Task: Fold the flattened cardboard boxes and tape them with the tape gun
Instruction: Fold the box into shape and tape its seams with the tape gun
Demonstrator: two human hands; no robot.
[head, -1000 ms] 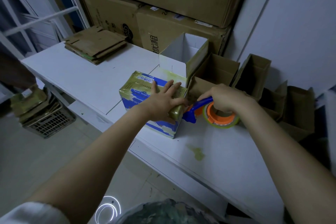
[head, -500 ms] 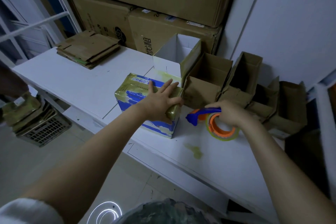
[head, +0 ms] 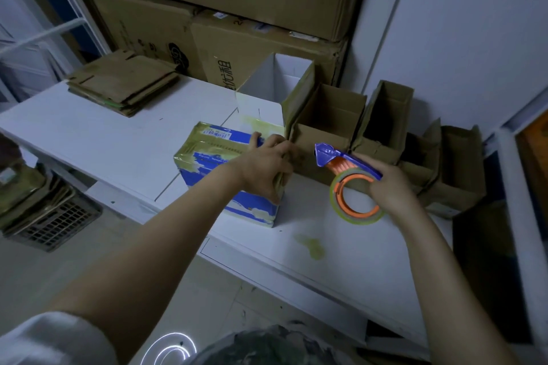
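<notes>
Tape gun (head: 347,170) is coming off the box (head: 219,169) now. A second ago its blue nose was sitting right against the box's right end. Now the right hand (head: 391,187) is swinging it away to the right and up, nose pointing back toward the box with a clear gap between them. Grip there is staying the same, fingers wrapping the roll and handle and holding the gun tight.

Left hand (head: 267,166) is changing too. It was lying flat on the lid with fingers spread, and now it's sitting at the right end with fingers curling over that top edge, so that grip is closing on the box. Can't tell if any tape is trailing between gun and box, it's too dim.

What I'm reading from that: the strip on this one is looking done and cut, and the left hand is either rubbing the tape end down or getting ready to shift the box.

Box is sitting on the table (head: 89,139) near the front edge, just in front of the row of open boxes (head: 332,115) along the wall. Stack of flats (head: 124,83) is waiting at the far left of the table, so I'm guessing plenty of folding is coming.
</notes>
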